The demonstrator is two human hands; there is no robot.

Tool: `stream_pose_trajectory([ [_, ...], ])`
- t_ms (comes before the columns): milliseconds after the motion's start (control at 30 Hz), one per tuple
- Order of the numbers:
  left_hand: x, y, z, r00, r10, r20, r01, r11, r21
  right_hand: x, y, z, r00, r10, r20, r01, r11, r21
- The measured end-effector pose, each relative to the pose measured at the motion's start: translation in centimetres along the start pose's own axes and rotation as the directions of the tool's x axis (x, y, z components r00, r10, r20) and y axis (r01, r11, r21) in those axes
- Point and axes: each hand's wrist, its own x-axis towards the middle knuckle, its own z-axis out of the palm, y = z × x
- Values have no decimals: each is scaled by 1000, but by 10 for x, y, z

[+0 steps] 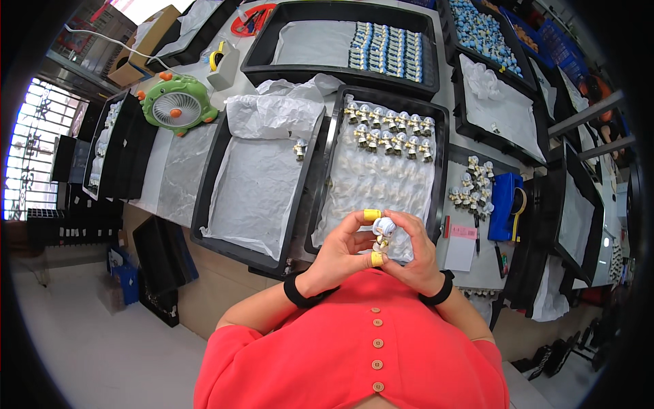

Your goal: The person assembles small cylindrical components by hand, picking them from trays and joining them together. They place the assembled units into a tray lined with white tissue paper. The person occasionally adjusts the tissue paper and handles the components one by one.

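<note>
Between both hands, close in front of my chest, a small figurine (pixel 383 235) with pale blue-white hair and a gold-and-white body is held upright. My left hand (pixel 345 247) grips it from the left, with yellow tape round its thumb and a fingertip. My right hand (pixel 416 253) closes on it from the right. Just beyond them lies a black tray (pixel 443 146) lined with white paper, where similar figurines (pixel 388 129) stand in rows at the far end. Bumps show under the paper nearer me.
A second paper-lined tray (pixel 248 198) on the left has one figurine (pixel 300 149). A green fan (pixel 177 103) stands behind it. Loose figurines (pixel 473 184), a blue tape dispenser (pixel 504 206) and a notepad (pixel 460 252) lie at right. Another tray (pixel 313 42) sits at the back.
</note>
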Motion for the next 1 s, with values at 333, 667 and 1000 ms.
stream_pose_trajectory([
  [333,-5,-2,5,999,-12,-46,11,1000,-19,-2,-3,-1,995,-88,-51,82,990,-115],
  [667,0,8,0,972,-214,97,227,960,-161,-7,-6,6,996,-89,-1,88,991,-104],
  [1000,6,5,-7,954,-186,237,278,845,-457,0,-12,5,993,-109,-43,107,993,-56],
])
